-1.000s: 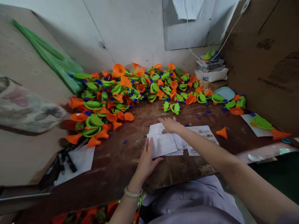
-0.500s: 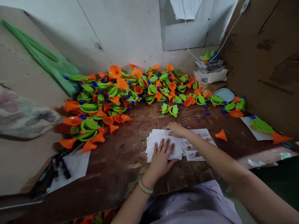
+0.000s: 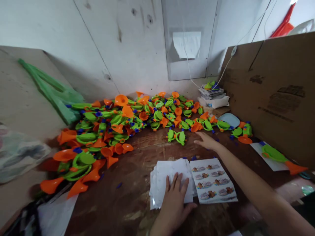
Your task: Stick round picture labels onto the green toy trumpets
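My left hand [image 3: 175, 200] lies flat with spread fingers on a stack of white sheets [image 3: 161, 170]. Beside the stack, to its right, is a sticker sheet [image 3: 213, 180] printed with rows of small brown bear pictures. My right hand [image 3: 206, 141] is held out above the table beyond the sticker sheet, fingers apart, holding nothing. Just left of it, a joined pair of green round toy pieces [image 3: 176, 136] with blue ends lies on the table. Nearest behind the right hand are an orange cone [image 3: 196, 127] and a green toy [image 3: 207, 125] at the heap's edge.
A large heap of green, orange and blue plastic toys [image 3: 118, 121] runs along the back and left. A brown cardboard wall [image 3: 275, 98] borders the right. A light blue dish [image 3: 229, 120] and a paper pile [image 3: 213, 98] stand back right. A green toy with an orange horn [image 3: 275, 154] lies far right.
My right hand has left the paper stack and moved away, toward the toys at the back. The sticker sheet is now uncovered. My left hand stays on the stack; the camera view has tilted upward.
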Available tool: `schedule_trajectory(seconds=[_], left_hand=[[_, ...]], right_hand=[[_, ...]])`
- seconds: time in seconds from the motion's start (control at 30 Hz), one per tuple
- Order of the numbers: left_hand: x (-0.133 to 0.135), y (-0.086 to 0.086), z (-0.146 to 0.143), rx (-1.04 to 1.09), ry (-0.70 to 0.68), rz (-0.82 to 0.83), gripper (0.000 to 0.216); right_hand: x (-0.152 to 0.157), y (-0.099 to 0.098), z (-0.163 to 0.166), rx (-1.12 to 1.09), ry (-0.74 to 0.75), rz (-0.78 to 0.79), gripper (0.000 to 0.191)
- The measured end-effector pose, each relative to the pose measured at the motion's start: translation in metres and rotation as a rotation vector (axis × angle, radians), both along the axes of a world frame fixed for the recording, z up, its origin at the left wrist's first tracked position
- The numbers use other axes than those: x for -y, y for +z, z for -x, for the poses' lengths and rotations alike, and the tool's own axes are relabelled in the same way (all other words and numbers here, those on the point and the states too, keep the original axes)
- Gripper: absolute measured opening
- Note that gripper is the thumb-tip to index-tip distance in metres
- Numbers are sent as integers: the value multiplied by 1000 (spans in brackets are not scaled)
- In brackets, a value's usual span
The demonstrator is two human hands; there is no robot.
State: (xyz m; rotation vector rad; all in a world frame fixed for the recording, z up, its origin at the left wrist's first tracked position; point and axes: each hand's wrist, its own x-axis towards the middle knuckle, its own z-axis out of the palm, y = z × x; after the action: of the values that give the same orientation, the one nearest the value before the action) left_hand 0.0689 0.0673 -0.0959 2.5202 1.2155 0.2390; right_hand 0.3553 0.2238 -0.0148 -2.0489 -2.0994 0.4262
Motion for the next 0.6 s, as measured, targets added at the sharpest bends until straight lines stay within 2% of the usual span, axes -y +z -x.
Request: schedule_trajectory(seconds=[0.07,0.17,0.23,0.33,0.4,0.43,0.5,0.57,0.6], left_hand=[[-8,-16,6,17,-3,-91,95],[-20,-46,15,8,-96,-243,112],[-23,-64,14,-12,-124,-351,106],[-21,-78,8,-30,2,-486,81],[-25,-70,14,11,103,-506,73],[-32,-60,25,56,149,-494,69],[-58,-29,62,199,296,-448,66],[-98,12,115,407,547,-371,60],[-120,33,144,560,721,-372,55]], right_hand=[[-36,9,-11,51,-137,-53,43],[-85,21,-18,115,-293,-86,44],[-111,24,-15,139,-334,-66,44],[-135,23,0,158,-285,2,41],[-140,17,17,168,-204,40,42],[-139,13,26,171,-154,56,43],[-132,6,43,168,-38,87,44],[-125,0,56,141,91,117,44],[-124,0,61,116,156,126,43]])
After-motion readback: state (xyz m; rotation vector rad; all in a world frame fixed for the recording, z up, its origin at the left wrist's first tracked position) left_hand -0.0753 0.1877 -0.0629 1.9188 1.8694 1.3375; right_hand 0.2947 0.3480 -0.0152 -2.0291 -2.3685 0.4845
